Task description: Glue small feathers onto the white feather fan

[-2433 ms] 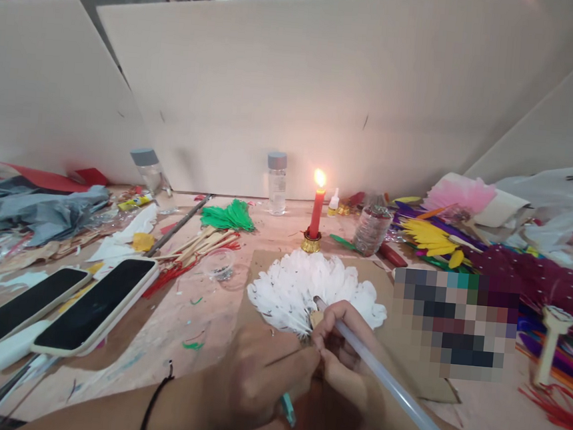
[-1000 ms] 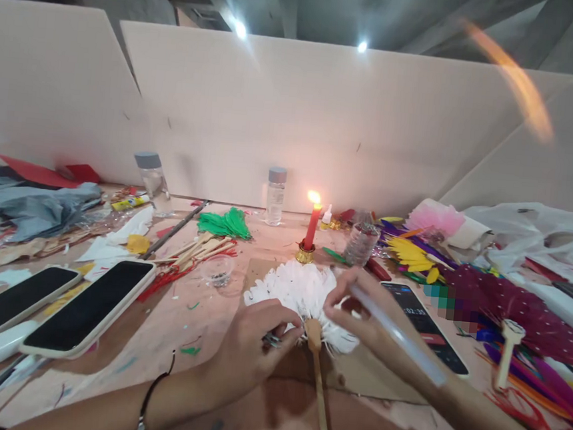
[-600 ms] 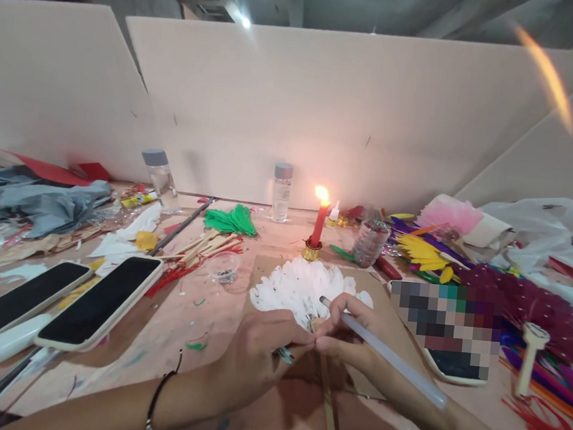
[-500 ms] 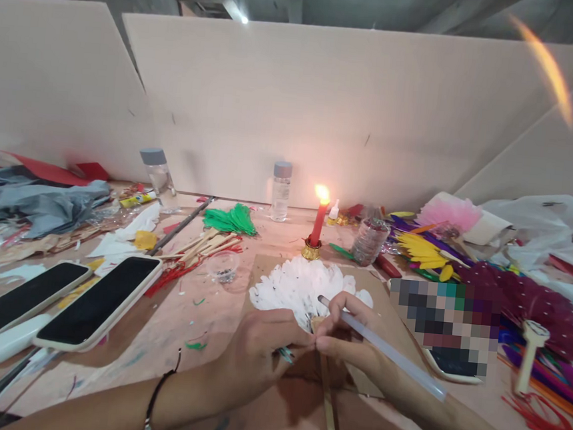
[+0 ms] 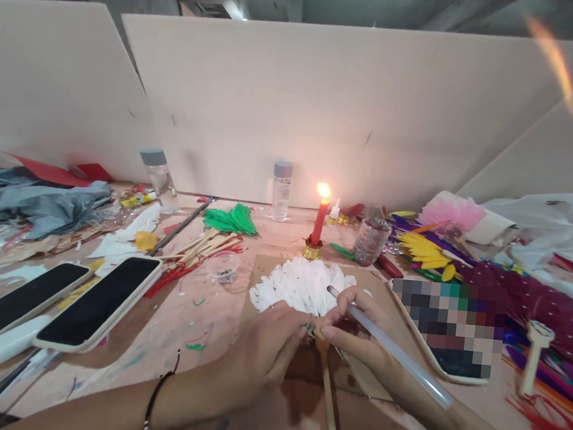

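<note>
The white feather fan (image 5: 300,286) lies flat on a sheet of brown cardboard (image 5: 384,304) at the middle of the table, just in front of the lit red candle (image 5: 318,221). Its wooden handle (image 5: 328,399) runs back toward the person.

Left hand (image 5: 267,354): fingers curled, fingertips pressed to the base of the fan where the feathers meet the handle. Whether they pinch a small item there cannot be told.

Right hand (image 5: 357,328): closed around a clear glue stick (image 5: 390,348), which lies across the fingers and along the forearm; its front end points over the feathers. The fingertips meet the left hand's at the fan base.

To the left, two phones (image 5: 93,302) lie face up, side by side. To the right, loose coloured feathers (image 5: 429,247) lie piled. A clear bottle (image 5: 281,191) stands behind the candle.
</note>
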The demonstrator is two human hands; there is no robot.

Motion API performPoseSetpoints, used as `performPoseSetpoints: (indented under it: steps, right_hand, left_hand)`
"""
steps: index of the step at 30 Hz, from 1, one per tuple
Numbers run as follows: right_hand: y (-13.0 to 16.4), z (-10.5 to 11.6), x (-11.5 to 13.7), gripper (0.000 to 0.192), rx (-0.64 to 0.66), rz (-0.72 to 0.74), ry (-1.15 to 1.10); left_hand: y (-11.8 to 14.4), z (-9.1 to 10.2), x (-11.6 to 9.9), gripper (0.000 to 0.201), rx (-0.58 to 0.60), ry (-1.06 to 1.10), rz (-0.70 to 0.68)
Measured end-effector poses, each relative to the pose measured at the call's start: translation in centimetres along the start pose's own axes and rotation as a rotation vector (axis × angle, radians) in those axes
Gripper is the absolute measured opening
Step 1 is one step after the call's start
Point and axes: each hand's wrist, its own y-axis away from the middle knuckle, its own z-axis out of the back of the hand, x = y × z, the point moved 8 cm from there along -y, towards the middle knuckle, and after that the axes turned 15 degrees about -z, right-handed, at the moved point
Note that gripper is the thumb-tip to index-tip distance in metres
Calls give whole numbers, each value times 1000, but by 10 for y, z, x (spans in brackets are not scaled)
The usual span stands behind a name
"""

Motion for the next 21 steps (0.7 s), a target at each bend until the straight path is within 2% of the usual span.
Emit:
performPoseSetpoints:
  steps: [7,14,21]
  right_hand:
    - [-1,0,-4,40,-1,-18,8]
    - [0,-2,-5,40,12,-24,-6]
    - [2,-9,-10,41,88,-56,-67]
  left_hand:
    - [3,-1,6,26,-44,-149,-118]
    - [2,3,-4,23,-66,-172,-196]
    - [-1,3,-13,28,-20,-224,-240]
